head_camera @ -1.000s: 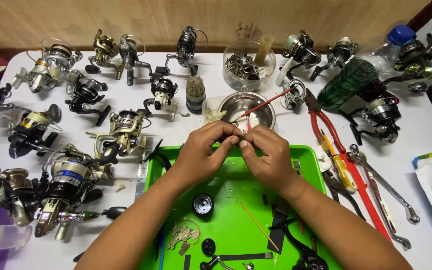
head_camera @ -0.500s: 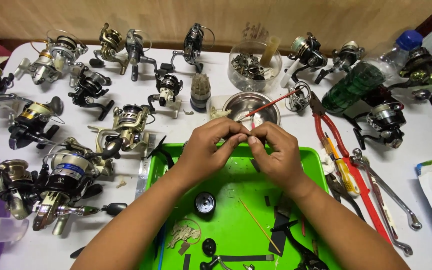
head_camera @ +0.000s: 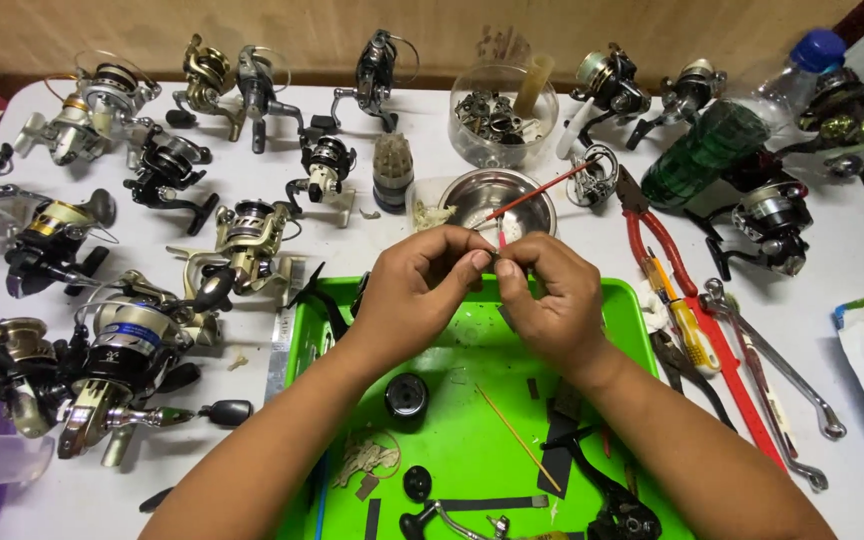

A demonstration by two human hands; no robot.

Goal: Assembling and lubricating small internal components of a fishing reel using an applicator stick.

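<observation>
Over the green tray at the middle of the bench, our left hand and right hand meet fingertip to fingertip. Both grips are pinched nearly closed on one small part held between them, just above the tray's far rim; it is too tiny and too covered by our fingers to say what it is, though it may be a small metal piece from a reel.

Just beyond the hands sits a steel bowl with a red-handled brush resting across it. In the tray lie loose pieces: a black round knob, a thin wooden stick, a black crank handle and some dark strips.

Judging by that, we seem to be midway: one reel is taken apart and its pieces are spread out, none of them joined back together. Many whole fishing reels stand on the bench to the left and along the back. Red pliers, a yellow-handled screwdriver and wrenches lie to the right, untouched.
</observation>
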